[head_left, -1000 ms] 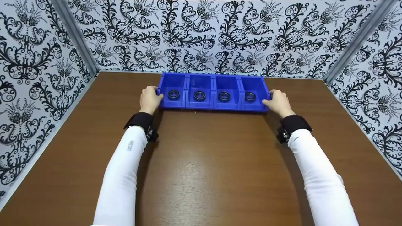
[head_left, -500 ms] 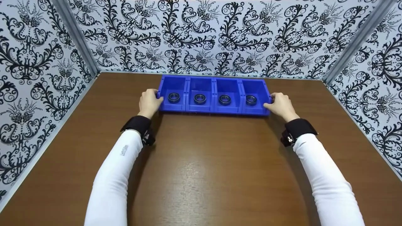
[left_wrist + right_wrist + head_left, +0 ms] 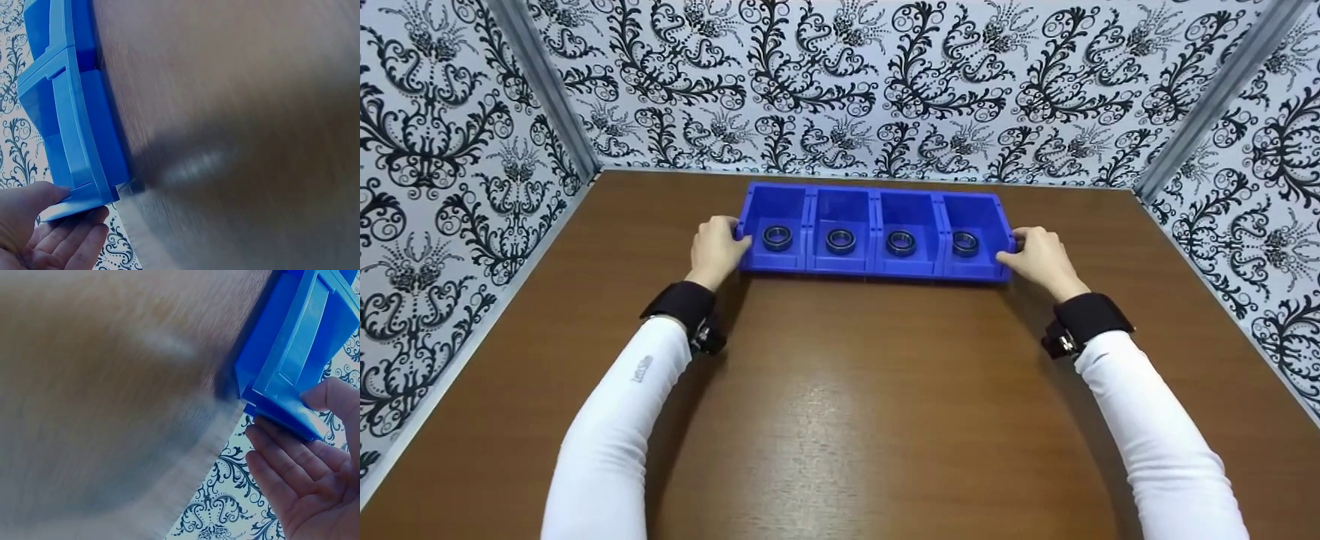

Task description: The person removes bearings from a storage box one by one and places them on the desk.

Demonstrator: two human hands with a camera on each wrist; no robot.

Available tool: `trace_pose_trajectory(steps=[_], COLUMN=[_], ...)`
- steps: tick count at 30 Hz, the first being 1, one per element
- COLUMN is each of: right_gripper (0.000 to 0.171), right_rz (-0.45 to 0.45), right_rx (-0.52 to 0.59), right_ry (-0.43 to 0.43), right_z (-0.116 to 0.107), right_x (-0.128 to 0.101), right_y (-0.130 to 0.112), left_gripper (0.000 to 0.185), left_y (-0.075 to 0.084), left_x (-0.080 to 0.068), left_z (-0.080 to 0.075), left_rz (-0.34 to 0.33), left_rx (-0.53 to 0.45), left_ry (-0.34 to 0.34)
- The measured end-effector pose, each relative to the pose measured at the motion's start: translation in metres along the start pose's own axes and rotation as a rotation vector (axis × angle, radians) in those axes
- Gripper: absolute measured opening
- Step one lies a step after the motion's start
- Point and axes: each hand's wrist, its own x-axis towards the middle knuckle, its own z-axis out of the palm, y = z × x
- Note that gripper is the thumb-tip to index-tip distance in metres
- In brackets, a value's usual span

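Observation:
A long blue plastic bin, divided into several compartments in a row, lies near the back of the table. Each compartment has one metal ball bearing with a dark ring lying on its floor. My left hand grips the bin's left end wall. In the left wrist view its thumb lies on the top edge of the blue bin and its fingers are outside, below. At the opposite end my right hand pinches the right wall. The right wrist view has the thumb inside and the fingers along the outer face.
The brown wooden table reaches toward me in front of the bin. Patterned black-and-white walls enclose it at the back and both sides, with grey metal posts at the corners.
Both hands have drawn the bin toward me, away from the back wall, and slightly to the right. The bearings have travelled along inside it.

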Motion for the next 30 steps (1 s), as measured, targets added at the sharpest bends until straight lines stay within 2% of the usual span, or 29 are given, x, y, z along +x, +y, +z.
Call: trace_pose_trajectory(steps=[6, 13, 21, 30], right_gripper=[0.053, 0.050, 0.050, 0.047], right_rz=[-0.017, -0.073, -0.052, -0.056], right_rx=[0.008, 0.021, 0.011, 0.030], right_ry=[0.004, 0.056, 0.006, 0.008], right_z=[-0.002, -0.001, -0.005, -0.006], right_x=[-0.008, -0.017, -0.025, -0.038], right_y=[0.002, 0.004, 0.005, 0.007], left_gripper=[0.036, 0.032, 0.036, 0.032], left_y=[-0.001, -0.003, -0.005, -0.006], left_x=[-0.006, -0.012, -0.020, -0.031], left_z=[-0.001, -0.003, -0.006, -0.009], left_rz=[0.025, 0.057, 0.091, 0.100], left_rx=[0.004, 0.011, -0.005, -0.008], left_ry=[-0.005, -0.010, -0.022, -0.030])
